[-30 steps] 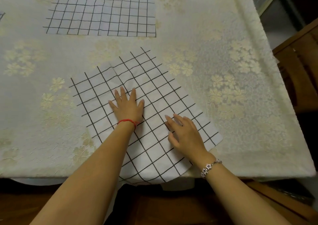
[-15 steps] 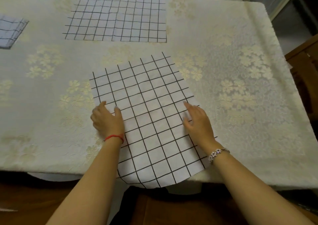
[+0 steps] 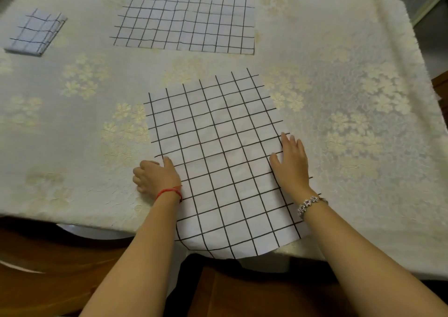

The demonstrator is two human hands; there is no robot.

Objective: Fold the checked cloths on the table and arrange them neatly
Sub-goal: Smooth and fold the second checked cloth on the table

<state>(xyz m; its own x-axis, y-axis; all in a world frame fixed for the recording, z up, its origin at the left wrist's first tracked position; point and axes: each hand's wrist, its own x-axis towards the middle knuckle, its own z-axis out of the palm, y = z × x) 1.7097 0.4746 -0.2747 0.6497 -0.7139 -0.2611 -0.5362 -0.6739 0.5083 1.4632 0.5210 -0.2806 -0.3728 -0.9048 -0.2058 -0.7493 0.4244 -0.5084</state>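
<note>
A white cloth with a black grid, the near checked cloth [image 3: 218,156], lies flat in front of me, and its near end hangs over the table edge. My left hand [image 3: 156,177] is curled at its left edge, thumb on top of the fabric and fingers tucked at the border. My right hand [image 3: 291,164] rests flat on its right edge with fingers spread. A second unfolded checked cloth [image 3: 189,16] lies at the far middle. A small folded checked cloth [image 3: 36,34] sits at the far left.
The table wears a cream floral tablecloth [image 3: 351,122] whose right side drops off near a wooden chair [image 3: 442,83]. Another wooden seat [image 3: 242,292] stands below the near edge.
Both hands slid from the cloth's middle out to its left and right edges. The near cloth turned from a diagonal lie to nearly square with the table and looks smoother.
</note>
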